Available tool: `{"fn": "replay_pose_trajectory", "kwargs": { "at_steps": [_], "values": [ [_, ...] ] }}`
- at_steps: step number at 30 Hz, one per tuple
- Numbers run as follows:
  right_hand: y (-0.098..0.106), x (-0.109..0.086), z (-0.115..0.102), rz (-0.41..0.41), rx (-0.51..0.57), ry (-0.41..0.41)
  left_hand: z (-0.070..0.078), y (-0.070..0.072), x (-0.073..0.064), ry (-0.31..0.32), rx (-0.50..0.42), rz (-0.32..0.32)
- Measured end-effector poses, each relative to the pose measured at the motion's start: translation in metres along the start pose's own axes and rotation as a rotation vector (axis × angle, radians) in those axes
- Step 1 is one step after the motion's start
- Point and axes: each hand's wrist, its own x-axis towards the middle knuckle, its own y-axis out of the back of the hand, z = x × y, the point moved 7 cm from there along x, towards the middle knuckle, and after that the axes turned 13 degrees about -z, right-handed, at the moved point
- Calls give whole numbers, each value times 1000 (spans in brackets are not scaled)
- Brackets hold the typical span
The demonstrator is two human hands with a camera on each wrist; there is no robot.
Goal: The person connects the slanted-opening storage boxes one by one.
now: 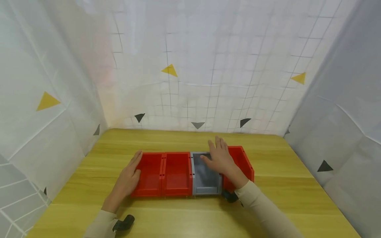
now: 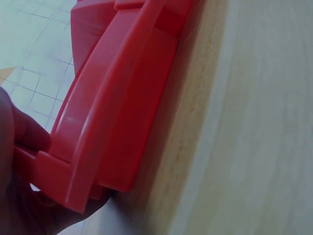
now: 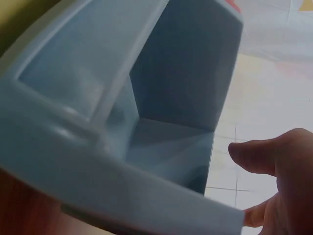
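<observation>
A row of two red bins and one grey-blue bin stands on the wooden table. My left hand lies along the outer side of the leftmost red bin, its fingers straight and its thumb at the rim. In the left wrist view, that red bin has its side edge between thumb and fingers. The right hand stretches over the right side of the grey-blue bin, fingers straight and thumb spread above its inside. In the right wrist view the grey-blue bin shows no contents.
Another red bin stands at an angle right of the row, partly hidden by the right hand and forearm. White sheeting with yellow and dark triangles surrounds the back and sides of the table.
</observation>
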Motion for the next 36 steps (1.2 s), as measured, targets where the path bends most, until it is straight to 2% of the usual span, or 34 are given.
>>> {"fn": "replay_pose_trajectory", "kwargs": {
  "at_steps": [4,15,24,36],
  "values": [
    [-1,0,2,24,6,-22,1,0,0,3,-2,-3],
    [-1,3,3,-27,-41,-79,1,0,0,7,2,0],
    [-2,6,7,-51,-33,-81,1,-1,0,6,8,-2],
    [-3,2,6,-23,-49,-67,1,-1,0,10,14,-8]
  ]
}}
